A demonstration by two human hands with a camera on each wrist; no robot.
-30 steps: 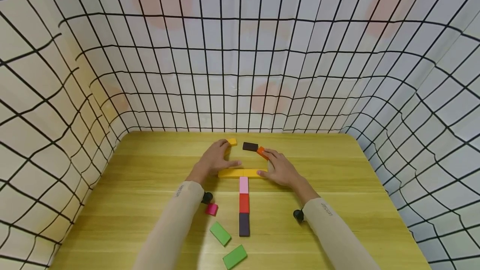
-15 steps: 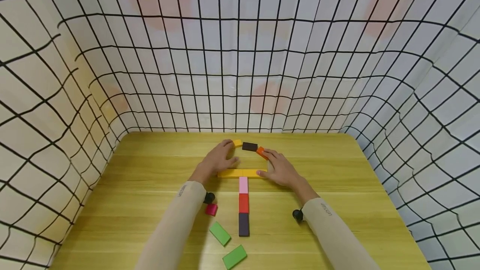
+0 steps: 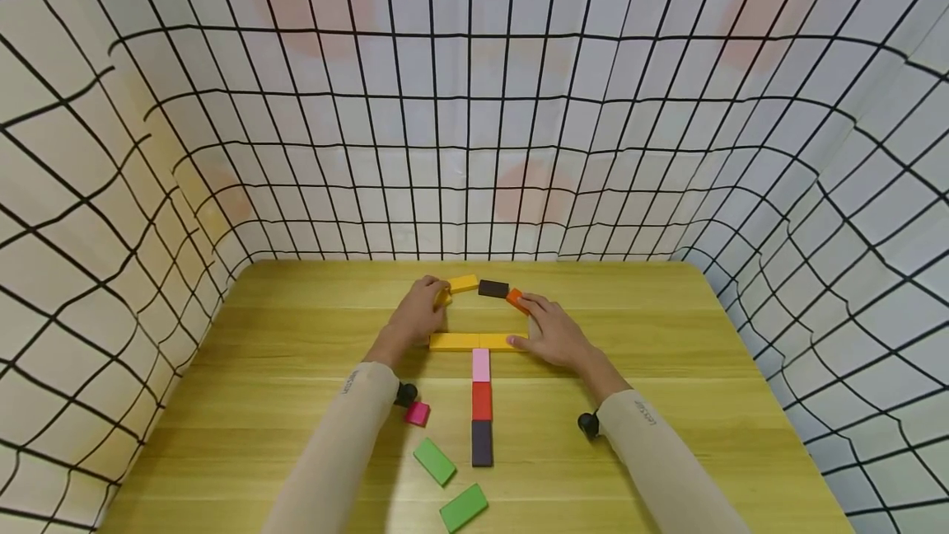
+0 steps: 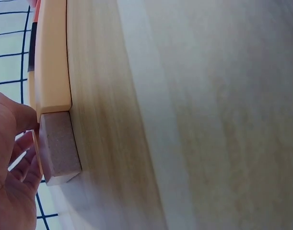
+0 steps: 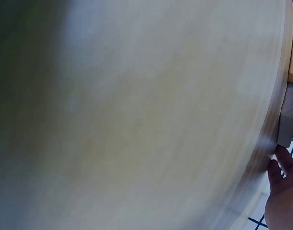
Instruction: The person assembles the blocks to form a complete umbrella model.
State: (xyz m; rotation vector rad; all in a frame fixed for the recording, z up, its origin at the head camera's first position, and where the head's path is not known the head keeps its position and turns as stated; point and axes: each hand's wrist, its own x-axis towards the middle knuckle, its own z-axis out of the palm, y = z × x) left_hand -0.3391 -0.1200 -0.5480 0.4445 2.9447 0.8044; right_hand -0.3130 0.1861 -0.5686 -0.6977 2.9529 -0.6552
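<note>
Your left hand curls its thumb and fingers round a small yellow block, grasping it at the left end of an arc; most of that block is hidden behind your fingers. Next along the arc lie another yellow block, a dark block and an orange block.

Your right hand is loose and spread, not clenched: its fingertips rest on the orange block, partly covering it, and its thumb lies at the right end of a row of two long yellow blocks. A greyish block abuts that end, seen beside your fingers in the right wrist view, where the frame edge cuts off blocks and hand and the tabletop is blurred.

In the left wrist view, a brownish block meets the row's left end; from above, your hand hides it.

Below the row, pink, red and blackish blocks run toward you. A magenta block lies near your left sleeve, which the bottom edge cuts off.
</note>
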